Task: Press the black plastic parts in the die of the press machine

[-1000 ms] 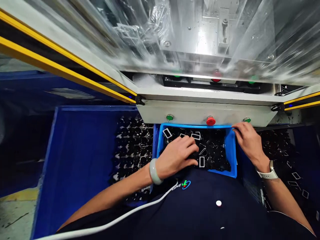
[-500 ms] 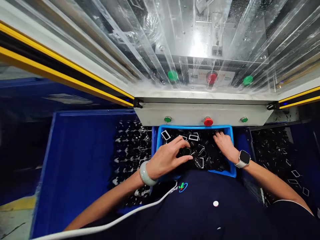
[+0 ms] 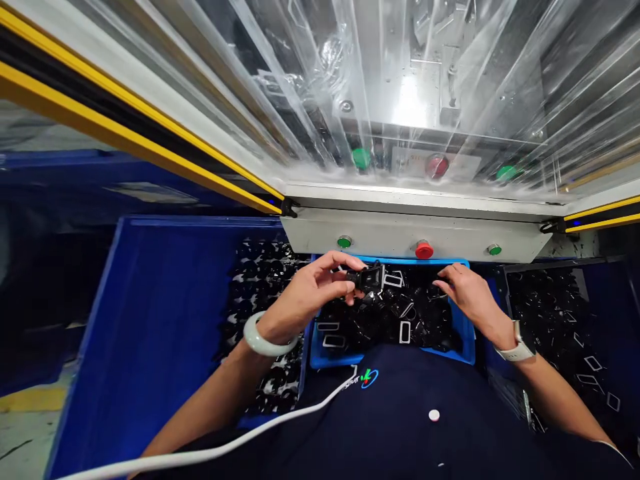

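Note:
My left hand (image 3: 310,293) is closed on a black plastic part (image 3: 370,279) with a rectangular, light-rimmed end, held above the blue bin (image 3: 340,360). The part's rimmed end points to the right. Over the bin's right side, my right hand (image 3: 473,299) has its thumb and fingers pinched together; whatever is between them is too dark and small to make out. Beneath both hands, the bin holds a heap of glossy black parts (image 3: 425,323), several of them showing pale rectangular rims.
Behind the bin stands a machine panel (image 3: 390,243) with a red button (image 3: 424,250) and two green buttons. Clear plastic strips (image 3: 320,100) hang above it. Rows of black parts (image 3: 260,280) lie in a dark blue container at left; more parts (image 3: 547,300) lie at right.
My left hand has come up and left from the bin, now gripping a black part. My right hand has lifted slightly and moved right, its fingers pinched. The view has shifted a little.

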`<act>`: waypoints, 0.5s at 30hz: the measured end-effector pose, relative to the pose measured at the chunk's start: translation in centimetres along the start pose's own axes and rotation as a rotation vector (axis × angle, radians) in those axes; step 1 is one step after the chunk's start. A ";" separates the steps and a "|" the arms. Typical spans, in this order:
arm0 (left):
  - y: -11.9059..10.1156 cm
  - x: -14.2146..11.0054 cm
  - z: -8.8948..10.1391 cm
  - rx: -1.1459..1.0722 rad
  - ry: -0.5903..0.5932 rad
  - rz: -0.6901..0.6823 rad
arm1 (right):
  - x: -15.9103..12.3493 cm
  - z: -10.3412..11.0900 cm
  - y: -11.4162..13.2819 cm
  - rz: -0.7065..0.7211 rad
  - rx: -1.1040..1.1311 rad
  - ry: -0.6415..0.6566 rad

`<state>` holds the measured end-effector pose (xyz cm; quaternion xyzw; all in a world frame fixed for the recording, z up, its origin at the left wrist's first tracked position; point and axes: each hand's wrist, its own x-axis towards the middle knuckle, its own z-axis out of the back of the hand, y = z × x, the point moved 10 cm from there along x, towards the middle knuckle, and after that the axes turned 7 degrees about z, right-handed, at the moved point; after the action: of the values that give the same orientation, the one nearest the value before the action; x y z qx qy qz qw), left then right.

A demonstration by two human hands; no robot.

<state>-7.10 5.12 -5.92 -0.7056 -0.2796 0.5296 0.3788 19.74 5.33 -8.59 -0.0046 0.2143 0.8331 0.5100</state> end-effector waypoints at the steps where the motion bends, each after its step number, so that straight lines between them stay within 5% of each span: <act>1: 0.0 0.3 -0.4 -0.097 0.006 -0.002 | 0.0 1.8 0.8 0.040 0.146 -0.090; 6: -0.2 1.9 -3.1 -0.243 0.032 -0.002 | -0.2 7.7 3.8 0.046 0.691 -0.401; 10: -1.0 2.2 -4.7 -0.176 0.063 -0.040 | 1.3 7.4 5.4 0.023 0.845 -0.346; 15: -2.4 2.4 -5.5 -0.015 0.019 -0.175 | 3.0 6.3 4.5 -0.047 0.955 -0.292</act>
<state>-1.17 7.04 -4.35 -0.6864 -0.3405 0.4856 0.4208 15.83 8.39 -1.97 0.3412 0.4981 0.6223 0.4983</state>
